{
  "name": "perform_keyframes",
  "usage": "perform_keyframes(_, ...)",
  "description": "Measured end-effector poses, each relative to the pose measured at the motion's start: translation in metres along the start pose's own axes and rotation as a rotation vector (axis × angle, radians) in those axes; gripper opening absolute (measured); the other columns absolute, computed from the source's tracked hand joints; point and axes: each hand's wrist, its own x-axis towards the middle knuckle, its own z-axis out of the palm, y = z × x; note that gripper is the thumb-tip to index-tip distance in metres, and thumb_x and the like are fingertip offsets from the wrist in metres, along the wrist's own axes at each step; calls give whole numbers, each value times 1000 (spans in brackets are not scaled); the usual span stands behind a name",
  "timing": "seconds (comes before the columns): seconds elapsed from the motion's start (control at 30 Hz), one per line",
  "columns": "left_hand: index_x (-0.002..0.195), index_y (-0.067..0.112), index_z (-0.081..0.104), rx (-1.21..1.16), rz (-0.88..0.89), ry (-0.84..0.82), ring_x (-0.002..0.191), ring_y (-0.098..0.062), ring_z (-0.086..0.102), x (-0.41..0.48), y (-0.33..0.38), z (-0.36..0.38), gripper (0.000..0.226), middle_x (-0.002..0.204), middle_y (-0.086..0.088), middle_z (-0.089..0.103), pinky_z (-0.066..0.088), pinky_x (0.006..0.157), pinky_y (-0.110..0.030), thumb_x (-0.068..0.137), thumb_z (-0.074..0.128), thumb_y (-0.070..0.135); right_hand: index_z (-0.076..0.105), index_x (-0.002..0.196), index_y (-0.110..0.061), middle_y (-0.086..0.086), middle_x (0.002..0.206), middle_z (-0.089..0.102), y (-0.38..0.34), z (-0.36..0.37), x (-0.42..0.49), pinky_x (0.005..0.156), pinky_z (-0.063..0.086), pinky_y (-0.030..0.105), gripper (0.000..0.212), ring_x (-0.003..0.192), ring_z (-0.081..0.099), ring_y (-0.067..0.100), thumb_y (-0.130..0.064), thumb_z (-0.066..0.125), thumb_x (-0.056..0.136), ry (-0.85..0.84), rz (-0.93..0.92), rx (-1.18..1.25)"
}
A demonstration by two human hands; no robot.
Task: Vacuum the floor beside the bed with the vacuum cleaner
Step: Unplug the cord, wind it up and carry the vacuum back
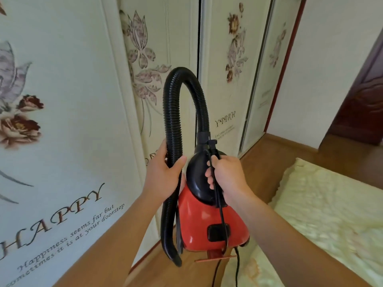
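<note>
While both forearms reached forward from the lower edge of the view, the vacuum cleaner (209, 220) was held upright in front of the person, between the flower-printed wardrobe doors (72, 100) on the left and the bed (331, 214) on the right, over the wooden floor (165, 272). The right hand (228, 175) was clamped on the black handle (199, 179) at the top of the red body, fingers curled round it w/ the power cord (219, 210) caught under them. The cord ran down over the body and hung below it. The left hand (163, 172) gripped the ribbed black hose (172, 121) approx. at mid-length, thumb across the near side, fingers wrapped behind (mostly hidden). The hose rose from the vacuum's top end, made a high arch and came down through the left hand; its free end hung low beside the red body.
</note>
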Motion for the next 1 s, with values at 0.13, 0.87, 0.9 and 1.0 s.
perform_keyframes(0.13, 137, 40, 51, -1, -13, -66, 99, 6, 63, 37, -27, 28, 46, 110, 27, 67, 49, 84, -9, 95, 66, 29, 63, 83, -7, 1, 49, 59, 4, -3, 48, 38, 41, 26, 29, 39, 50, 14, -17, 48, 105, 50, 27, 41)
perform_keyframes(0.87, 143, 37, 48, -23, -23, -257, 98, 11, 60, 278, -88, 250, 53, 108, 33, 64, 46, 81, -4, 95, 68, 29, 66, 88, -6, 1, 52, 59, -40, -104, 340, 39, 43, 27, 27, 42, 50, 14, -17, 49, 105, 227, 3, 111)
perform_keyframes(0.9, 143, 37, 47, -34, -15, -273, 98, 11, 60, 287, -90, 261, 53, 109, 32, 64, 44, 81, -2, 95, 68, 29, 66, 87, -6, 1, 52, 59, -40, -110, 349, 39, 43, 27, 27, 41, 50, 15, -17, 49, 105, 250, -2, 107)
perform_keyframes(1.0, 146, 33, 45, -88, 10, -329, 101, 11, 59, 312, -99, 297, 54, 115, 27, 63, 43, 82, -2, 96, 66, 26, 65, 84, -7, 1, 51, 59, -36, -128, 380, 38, 42, 27, 28, 40, 49, 14, -17, 50, 105, 330, -22, 86)
